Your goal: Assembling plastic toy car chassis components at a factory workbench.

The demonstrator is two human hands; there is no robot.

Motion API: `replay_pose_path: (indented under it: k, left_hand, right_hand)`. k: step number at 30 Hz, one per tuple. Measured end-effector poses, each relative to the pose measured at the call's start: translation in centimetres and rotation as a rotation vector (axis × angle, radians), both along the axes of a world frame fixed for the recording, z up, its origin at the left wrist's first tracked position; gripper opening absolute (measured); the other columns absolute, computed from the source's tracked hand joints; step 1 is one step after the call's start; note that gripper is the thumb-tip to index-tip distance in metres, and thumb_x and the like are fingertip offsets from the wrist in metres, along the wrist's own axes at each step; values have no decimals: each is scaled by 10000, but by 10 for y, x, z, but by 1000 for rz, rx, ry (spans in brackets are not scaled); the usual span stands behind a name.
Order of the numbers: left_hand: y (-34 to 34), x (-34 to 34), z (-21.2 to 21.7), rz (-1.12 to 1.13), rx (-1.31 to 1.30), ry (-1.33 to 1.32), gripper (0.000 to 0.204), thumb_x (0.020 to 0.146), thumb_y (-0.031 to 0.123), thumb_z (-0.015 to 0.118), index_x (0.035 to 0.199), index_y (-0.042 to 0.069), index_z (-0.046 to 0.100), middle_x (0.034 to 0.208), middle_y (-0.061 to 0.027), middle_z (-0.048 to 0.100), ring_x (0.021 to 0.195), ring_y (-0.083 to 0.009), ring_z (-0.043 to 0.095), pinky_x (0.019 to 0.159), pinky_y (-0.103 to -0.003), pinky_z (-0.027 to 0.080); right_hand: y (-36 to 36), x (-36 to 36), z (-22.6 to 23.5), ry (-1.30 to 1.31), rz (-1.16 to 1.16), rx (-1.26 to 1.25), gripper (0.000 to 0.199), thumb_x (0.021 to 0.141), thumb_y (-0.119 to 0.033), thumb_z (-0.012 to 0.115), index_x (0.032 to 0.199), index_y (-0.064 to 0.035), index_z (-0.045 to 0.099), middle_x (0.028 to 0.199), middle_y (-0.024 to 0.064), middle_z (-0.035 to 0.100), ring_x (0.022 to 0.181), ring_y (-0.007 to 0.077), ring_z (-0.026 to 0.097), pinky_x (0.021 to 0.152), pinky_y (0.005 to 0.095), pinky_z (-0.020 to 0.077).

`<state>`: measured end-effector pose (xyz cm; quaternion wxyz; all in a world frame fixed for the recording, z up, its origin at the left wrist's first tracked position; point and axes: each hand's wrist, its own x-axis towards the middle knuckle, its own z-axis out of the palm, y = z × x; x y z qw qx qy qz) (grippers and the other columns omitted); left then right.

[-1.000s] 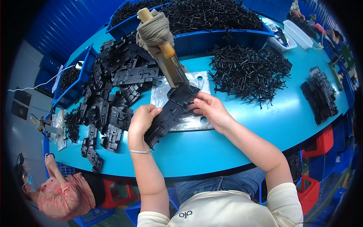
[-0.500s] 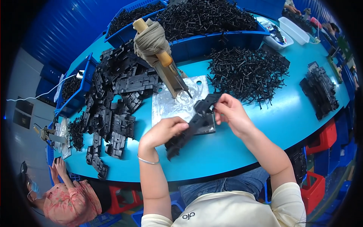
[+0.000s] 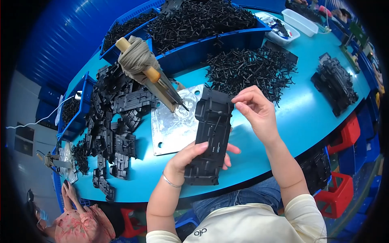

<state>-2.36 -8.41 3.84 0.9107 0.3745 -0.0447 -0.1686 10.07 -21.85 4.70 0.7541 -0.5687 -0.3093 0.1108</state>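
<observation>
A long black plastic housing (image 3: 210,135) is held upright above the blue table (image 3: 308,105). My left hand (image 3: 190,156) grips its lower end from the left. My right hand (image 3: 255,111) pinches its upper right corner with fingertips. Just behind the part lies a shiny metal plate (image 3: 174,121). A tool with a wooden handle wrapped in grey cloth (image 3: 144,71) slants down, its thin tip over the plate near the part's top.
A heap of black housings (image 3: 111,121) fills the table's left. Small black pins lie piled (image 3: 247,69) behind my right hand and in blue bins (image 3: 194,24). More black parts (image 3: 334,83) sit far right. Another person (image 3: 77,224) is at lower left.
Both hands lifted the black housing off the metal plate and pulled it toward me. It turned from slanted to nearly upright, clear of the tool tip.
</observation>
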Motion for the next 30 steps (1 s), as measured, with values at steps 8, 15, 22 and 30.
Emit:
replay_pose_path:
  k: [8, 15, 22, 30]
  left_hand:
    - [-5, -2, -1, 37, -13, 60, 669, 713, 404, 485, 1144, -49, 247, 959, -280, 437, 710, -242, 538, 603, -295, 463]
    - [-4, -2, -3, 54, 9, 28, 584, 733, 384, 468, 1103, -35, 298, 971, -244, 451, 723, -219, 531, 604, -279, 455]
    - [-3, 0, -4, 55, 62, -2, 561, 735, 370, 457, 1085, -46, 317, 960, -228, 458, 710, -197, 525, 595, -267, 448]
    - [-2, 2, -1, 45, 143, -30, 596, 705, 367, 497, 1105, -27, 296, 911, -207, 476, 683, -178, 519, 585, -260, 437]
  right_hand:
    - [1, -4, 1, -514, -110, -289, 118, 611, -57, 617, 725, -58, 588, 944, 64, 461, 912, 183, 422, 777, 287, 350]
    - [2, -5, 2, -607, -139, -330, 111, 592, -72, 631, 684, -57, 572, 957, 57, 468, 913, 197, 406, 765, 293, 337]
    - [3, -4, -1, -591, -169, -313, 107, 587, -76, 634, 661, -56, 560, 959, 54, 476, 909, 196, 407, 766, 294, 331]
    - [4, -5, -1, -603, -168, -300, 106, 581, -72, 636, 649, -50, 556, 947, 48, 484, 899, 192, 415, 760, 293, 336]
